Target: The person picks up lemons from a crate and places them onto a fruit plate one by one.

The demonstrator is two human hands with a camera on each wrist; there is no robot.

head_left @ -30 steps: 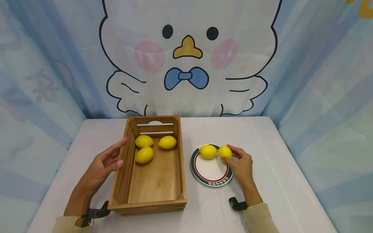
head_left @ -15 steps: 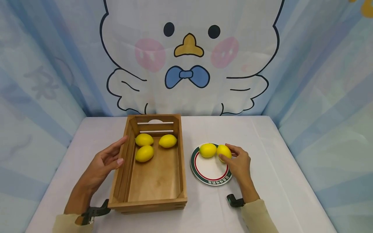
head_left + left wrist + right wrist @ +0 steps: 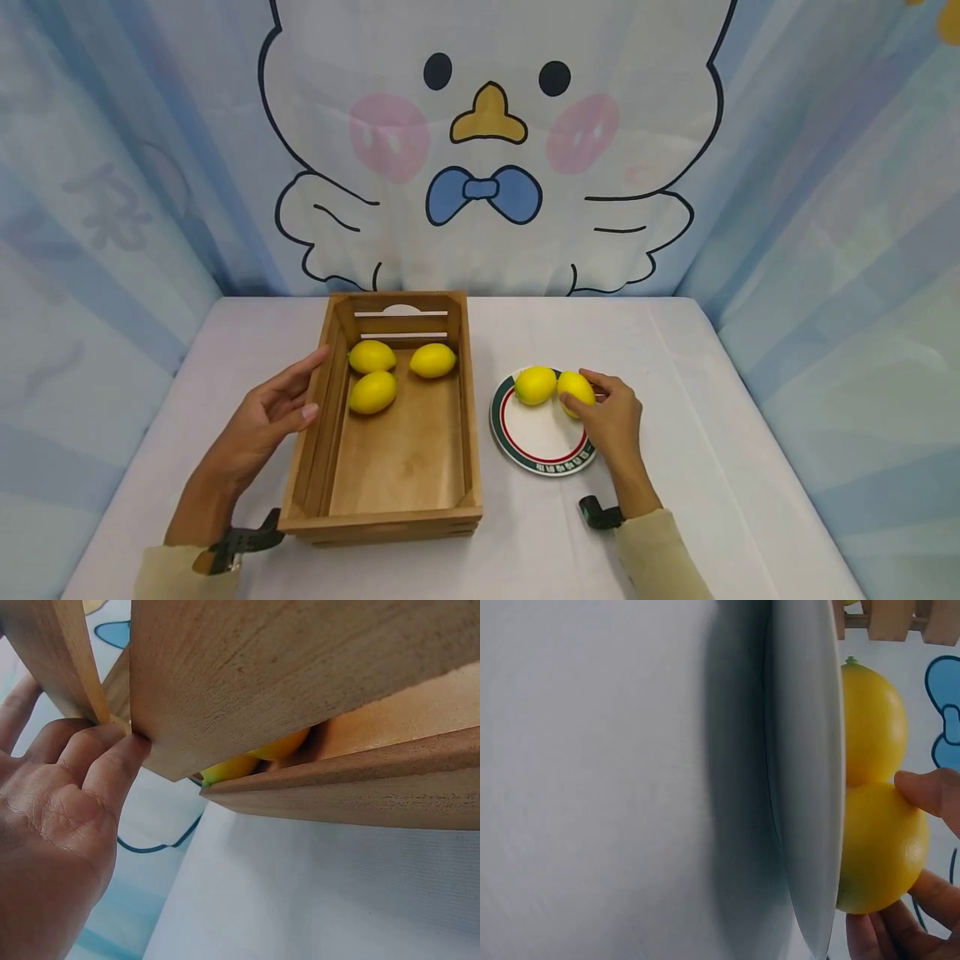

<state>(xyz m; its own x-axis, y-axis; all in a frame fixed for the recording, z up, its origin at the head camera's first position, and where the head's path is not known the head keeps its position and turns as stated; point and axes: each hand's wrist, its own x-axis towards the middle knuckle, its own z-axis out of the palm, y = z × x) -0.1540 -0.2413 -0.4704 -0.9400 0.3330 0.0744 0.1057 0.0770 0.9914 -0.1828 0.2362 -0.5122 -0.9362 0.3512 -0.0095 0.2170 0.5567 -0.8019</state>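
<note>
Head view: the right hand [image 3: 618,414] pinches the held lemon [image 3: 575,390], thumb on its near side and fingers round its far right, parted just as wide as the fruit. That lemon is plump, smooth and bright yellow; the right wrist view adds a soft sheen and a greenish tint low on its skin. It sits over the far right part of the plate [image 3: 534,429], against the second lemon [image 3: 536,386], which has a small green nub at its tip; whether the held one bears on the plate, I cannot tell. The hand comes in from the right, its back upward, the forearm slanting out of a tan sleeve [image 3: 662,554]. The plate is white with a green rim and a thin red ring. Left of it stands the wooden crate [image 3: 382,527], three lemons [image 3: 372,392] grouped toward its far end. The left hand [image 3: 251,429] rests loosely bent fingers on the crate's left wall, thumb apart from them, its fingertips at a gap between slats. Compared with a second ago, the right hand and its lemon have edged slightly left, while the crate's lemons and the left hand keep their places on and about the white tabletop [image 3: 735,467].
</note>
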